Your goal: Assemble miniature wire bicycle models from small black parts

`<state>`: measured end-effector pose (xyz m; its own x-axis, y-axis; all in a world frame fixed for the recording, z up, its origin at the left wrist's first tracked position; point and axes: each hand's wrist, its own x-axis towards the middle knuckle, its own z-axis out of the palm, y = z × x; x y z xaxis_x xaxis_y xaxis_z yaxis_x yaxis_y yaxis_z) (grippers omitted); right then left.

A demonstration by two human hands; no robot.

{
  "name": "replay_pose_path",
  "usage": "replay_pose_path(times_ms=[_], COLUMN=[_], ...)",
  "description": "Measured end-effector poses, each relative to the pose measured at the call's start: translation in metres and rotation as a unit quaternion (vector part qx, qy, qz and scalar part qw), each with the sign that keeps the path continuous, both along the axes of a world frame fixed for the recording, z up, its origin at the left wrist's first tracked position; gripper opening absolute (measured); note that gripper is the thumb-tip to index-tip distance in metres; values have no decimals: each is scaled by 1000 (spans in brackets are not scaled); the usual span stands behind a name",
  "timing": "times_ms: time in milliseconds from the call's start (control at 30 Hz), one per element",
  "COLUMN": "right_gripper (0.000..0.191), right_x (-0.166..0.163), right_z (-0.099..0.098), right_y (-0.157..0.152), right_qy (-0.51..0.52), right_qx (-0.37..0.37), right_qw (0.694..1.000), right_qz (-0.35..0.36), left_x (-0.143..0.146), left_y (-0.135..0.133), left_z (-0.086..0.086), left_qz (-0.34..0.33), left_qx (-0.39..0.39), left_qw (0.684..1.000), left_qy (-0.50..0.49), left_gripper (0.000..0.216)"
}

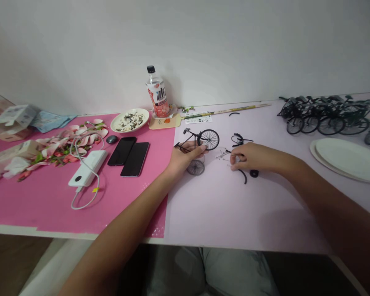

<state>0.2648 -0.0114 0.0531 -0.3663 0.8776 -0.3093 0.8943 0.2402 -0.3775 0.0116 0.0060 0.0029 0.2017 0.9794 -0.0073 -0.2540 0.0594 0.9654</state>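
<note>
My left hand is closed around a black miniature bicycle; one spoked wheel stands out above the fingers and another shows below them. To its right, my right hand reaches down to the table with thumb and fingers pinched together. Whatever lies between those fingertips is too small to make out. Close by are small silver parts, a curved black strip, a small black roll and a cluster of thin black parts.
Several finished miniature bicycles stand at the back right, behind white plates. A drink bottle, a plate of small pieces, two phones, a white power bank and pink petals lie leftward.
</note>
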Motion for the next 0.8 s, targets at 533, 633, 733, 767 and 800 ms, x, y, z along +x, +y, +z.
replay_pose_path(times_ms=[533, 633, 733, 767, 800], right_gripper=[26, 26, 22, 21, 22], right_x=[-12, -15, -15, -14, -13], right_z=[-13, -15, -16, -17, -18], right_y=[-3, -4, -3, -3, -2], right_qy=[21, 24, 34, 38, 44], right_qx=[-8, 10, 35, 42, 49], right_qw=[1000, 999, 998, 998, 998], right_qz=[11, 28, 27, 23, 19], left_x=[1, 1, 1, 1, 0], left_y=[-2, -2, -2, -2, -2], left_z=[3, 4, 3, 3, 3], left_qz=[9, 11, 9, 8, 8], left_qx=[1, 4, 4, 4, 4], left_qw=[1000, 1000, 1000, 1000, 1000], left_qy=[13, 18, 15, 13, 12], left_gripper=[44, 44, 43, 43, 43])
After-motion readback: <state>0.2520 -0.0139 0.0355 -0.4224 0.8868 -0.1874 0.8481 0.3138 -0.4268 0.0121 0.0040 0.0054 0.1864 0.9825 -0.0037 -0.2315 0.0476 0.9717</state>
